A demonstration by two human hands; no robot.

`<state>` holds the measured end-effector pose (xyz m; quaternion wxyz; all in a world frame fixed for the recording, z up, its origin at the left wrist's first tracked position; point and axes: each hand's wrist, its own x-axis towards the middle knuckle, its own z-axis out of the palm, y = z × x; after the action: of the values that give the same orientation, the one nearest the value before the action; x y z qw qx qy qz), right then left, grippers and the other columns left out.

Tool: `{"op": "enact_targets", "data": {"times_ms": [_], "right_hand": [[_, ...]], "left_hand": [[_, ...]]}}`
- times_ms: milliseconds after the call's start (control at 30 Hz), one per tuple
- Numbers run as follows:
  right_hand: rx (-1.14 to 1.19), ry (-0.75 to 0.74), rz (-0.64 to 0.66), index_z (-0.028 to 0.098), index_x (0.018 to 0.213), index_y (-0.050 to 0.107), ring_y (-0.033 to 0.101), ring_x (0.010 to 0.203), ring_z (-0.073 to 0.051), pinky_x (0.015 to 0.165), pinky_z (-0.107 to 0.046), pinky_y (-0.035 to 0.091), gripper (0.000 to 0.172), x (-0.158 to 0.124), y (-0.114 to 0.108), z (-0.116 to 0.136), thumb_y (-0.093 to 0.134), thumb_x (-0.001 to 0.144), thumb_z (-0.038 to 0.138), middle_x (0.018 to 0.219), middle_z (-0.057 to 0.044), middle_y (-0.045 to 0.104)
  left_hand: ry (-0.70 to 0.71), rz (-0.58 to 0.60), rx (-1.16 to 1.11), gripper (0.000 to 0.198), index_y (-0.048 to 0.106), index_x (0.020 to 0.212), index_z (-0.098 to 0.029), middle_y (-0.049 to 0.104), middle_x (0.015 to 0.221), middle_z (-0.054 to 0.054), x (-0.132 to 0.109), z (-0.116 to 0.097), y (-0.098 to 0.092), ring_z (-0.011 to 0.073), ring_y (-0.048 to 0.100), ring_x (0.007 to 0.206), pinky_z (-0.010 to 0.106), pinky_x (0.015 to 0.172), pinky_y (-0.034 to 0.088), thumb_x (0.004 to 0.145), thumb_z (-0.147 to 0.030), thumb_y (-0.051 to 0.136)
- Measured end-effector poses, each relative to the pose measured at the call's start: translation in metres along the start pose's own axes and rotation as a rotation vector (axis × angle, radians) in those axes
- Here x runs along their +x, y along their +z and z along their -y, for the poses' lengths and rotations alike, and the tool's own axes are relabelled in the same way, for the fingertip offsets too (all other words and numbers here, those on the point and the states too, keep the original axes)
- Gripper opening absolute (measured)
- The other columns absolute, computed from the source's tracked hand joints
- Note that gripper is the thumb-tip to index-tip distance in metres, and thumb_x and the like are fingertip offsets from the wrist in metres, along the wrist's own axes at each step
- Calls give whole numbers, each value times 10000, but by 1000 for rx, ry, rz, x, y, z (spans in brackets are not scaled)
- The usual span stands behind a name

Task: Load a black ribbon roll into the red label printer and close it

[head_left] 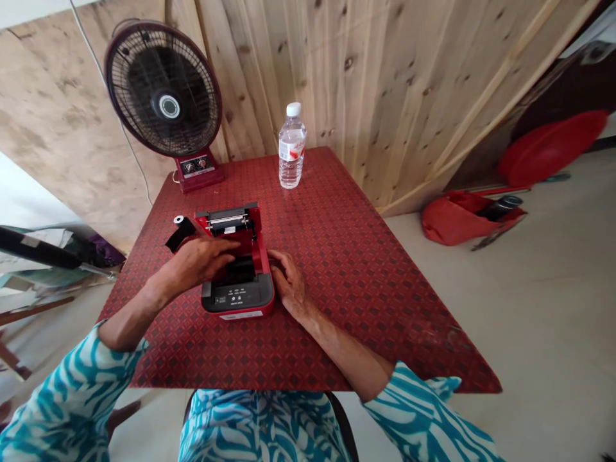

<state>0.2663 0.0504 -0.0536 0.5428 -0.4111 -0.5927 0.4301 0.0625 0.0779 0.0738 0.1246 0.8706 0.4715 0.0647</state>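
Wearing loose teal top (pixel 260 427) with white wavy stripes. Left sleeve (pixel 62 398) ending well behind left hand (pixel 202 260), right sleeve (pixel 423 417) well behind right hand (pixel 289 282).

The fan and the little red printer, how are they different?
The fan stands tall at the far edge of the table; the printer sits low, near the person. Nobody touches the fan; the left hand reaches into the open printer and the right hand rests beside it. Both are red and black.
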Motion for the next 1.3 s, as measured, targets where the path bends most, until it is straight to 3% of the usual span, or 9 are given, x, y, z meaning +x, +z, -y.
{"op": "enact_targets", "data": {"times_ms": [100, 267, 433, 633, 833, 967, 1133, 1300], "right_hand": [[5, 4, -7, 260, 1171, 574, 590, 1076, -202, 966, -410, 470, 301, 0, 0, -2, 436, 904, 285, 1145, -63, 611], [-2, 10, -12, 263, 1167, 578, 587, 1080, -208, 972, -415, 467, 298, 0, -1, -2, 445, 904, 305, 1147, -59, 619], [-22, 10, -15, 256, 1179, 575, 581, 1097, -206, 989, -414, 458, 303, -1, -1, -2, 445, 911, 311, 1170, -60, 617], [-43, 0, -5, 258, 1195, 570, 585, 1092, -209, 994, -421, 455, 311, -2, -2, -2, 444, 917, 316, 1177, -61, 619], [-44, 17, -3, 257, 1188, 574, 586, 1082, -209, 980, -423, 462, 312, -1, -2, -2, 445, 909, 311, 1175, -67, 612], [-49, 18, -10, 256, 1186, 576, 580, 1090, -206, 981, -405, 460, 316, -1, -2, -1, 446, 902, 302, 1170, -65, 610], [-18, 30, 8, 255, 1180, 574, 592, 1073, -206, 964, -408, 471, 304, 0, -3, 0, 445, 909, 300, 1158, -69, 610], [-13, 17, -7, 255, 1177, 581, 591, 1089, -212, 991, -424, 457, 307, -1, -3, -1, 456, 909, 337, 1170, -67, 618]], "left_hand": [[-62, -142, -30, 368, 673, 1149, -227, 716, 1139, 59, -26, 10, -6, 245, 652, 1073, 363, 975, 482, 932, -381, 420], [-115, -212, -80, 362, 684, 1102, -229, 712, 1133, 68, -51, 22, 2, 248, 656, 1053, 357, 937, 505, 930, -384, 406], [-15, -276, -152, 316, 700, 1055, -224, 720, 1052, 67, -49, 7, 3, 207, 671, 965, 316, 877, 526, 948, -388, 452], [147, -76, -174, 303, 678, 1147, -228, 715, 1108, 72, -35, -20, 2, 212, 660, 1024, 346, 919, 512, 928, -382, 537], [71, -26, -238, 235, 718, 1011, -240, 748, 948, 33, -27, -18, 11, 179, 689, 861, 295, 810, 520, 922, -345, 527], [-32, -77, -330, 199, 718, 925, -231, 738, 848, 0, -29, -15, 12, 148, 678, 724, 246, 663, 514, 899, -349, 559], [141, -225, -171, 179, 698, 952, -241, 733, 926, 31, -46, -33, 13, 181, 663, 870, 326, 786, 489, 940, -296, 528], [194, -306, 44, 189, 694, 983, -265, 723, 941, 57, -62, -52, 19, 215, 635, 851, 386, 753, 465, 946, -317, 516]]}}
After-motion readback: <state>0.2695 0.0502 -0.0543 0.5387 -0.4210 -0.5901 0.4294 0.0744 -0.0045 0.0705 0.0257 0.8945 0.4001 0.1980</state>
